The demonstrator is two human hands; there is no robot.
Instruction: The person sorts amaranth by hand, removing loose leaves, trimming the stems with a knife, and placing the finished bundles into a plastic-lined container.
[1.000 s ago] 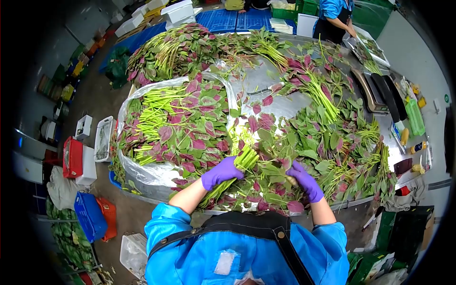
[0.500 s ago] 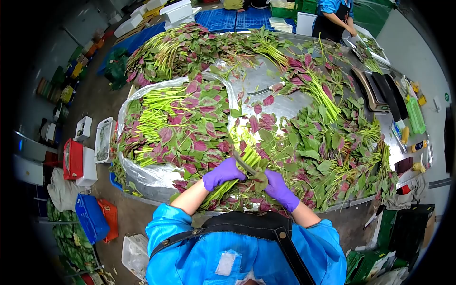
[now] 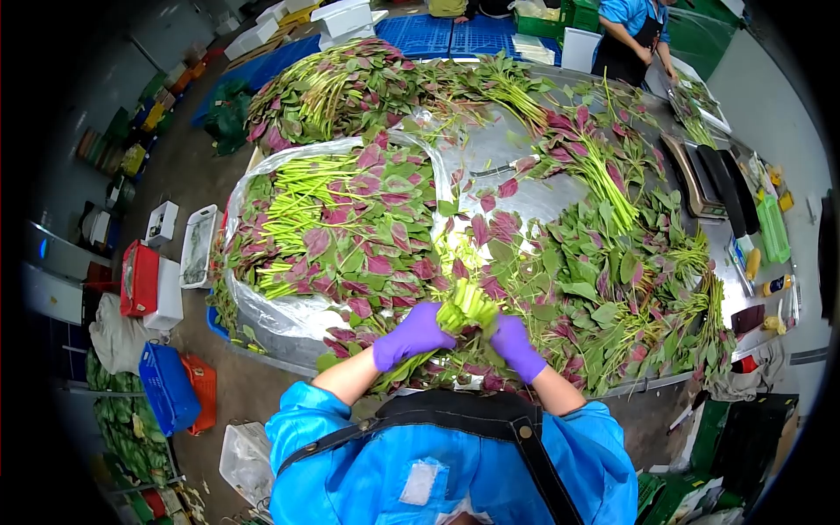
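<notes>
My left hand [image 3: 413, 337], in a purple glove, is wrapped round a bunch of green stems [image 3: 466, 306] whose cut ends point up and forward. Close to the right side of that bunch is my right hand [image 3: 516, 347], also gloved in purple, with its fingers curled; what it holds is hidden or blurred. To the left, red-and-green leafy bunches [image 3: 306, 206] lie stacked in a clear plastic bag [image 3: 302, 319]. Many loose leafy stems [image 3: 604, 289] cover the right part of the metal table [image 3: 551, 197].
A knife [image 3: 494, 169] lies beyond my hands. More bunches [image 3: 337, 92] are heaped at the back left. A scale [image 3: 700, 179] stands at the right edge, near a green basket [image 3: 772, 227]. A co-worker [image 3: 632, 39] stands at the back right.
The curved blade seen earlier across the stems no longer shows clearly. The stem ends now point more upward, and my right hand has shifted slightly right. The view has turned a little.
</notes>
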